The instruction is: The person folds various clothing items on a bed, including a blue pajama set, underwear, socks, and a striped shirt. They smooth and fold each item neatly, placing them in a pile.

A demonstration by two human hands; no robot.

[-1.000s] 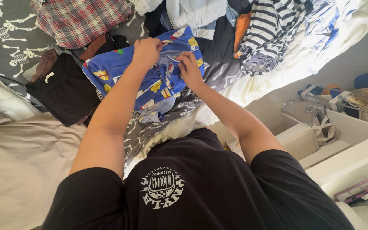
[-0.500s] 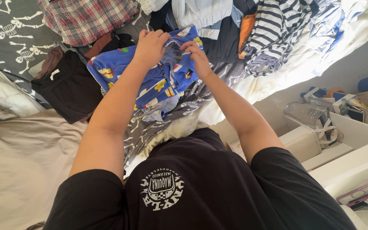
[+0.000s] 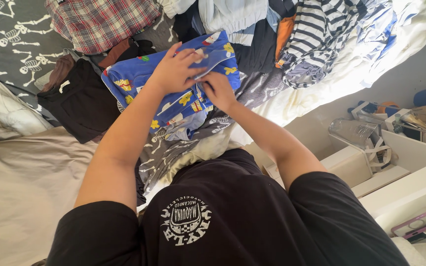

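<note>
Blue soft cloth garment [image 3: 173, 83] with yellow, red and white cartoon prints, pale blue on the inner side. Red-and-white plaid cloth piece [image 3: 99, 22] at top left. Dark grey bed cover [image 3: 6, 34] printed with white skeletons. Plain black folded garment [image 3: 77, 106]. Navy-and-white striped knit top [image 3: 316, 29]. Small orange cloth piece [image 3: 284, 29] beside the stripes. Plain beige bedsheet [image 3: 20, 187] at left. Cream-white blanket [image 3: 331, 81] at right. Black short-sleeved shirt [image 3: 232, 216] with a round white print. Pink-rimmed clear phone case [image 3: 417, 224] on white furniture.
</note>
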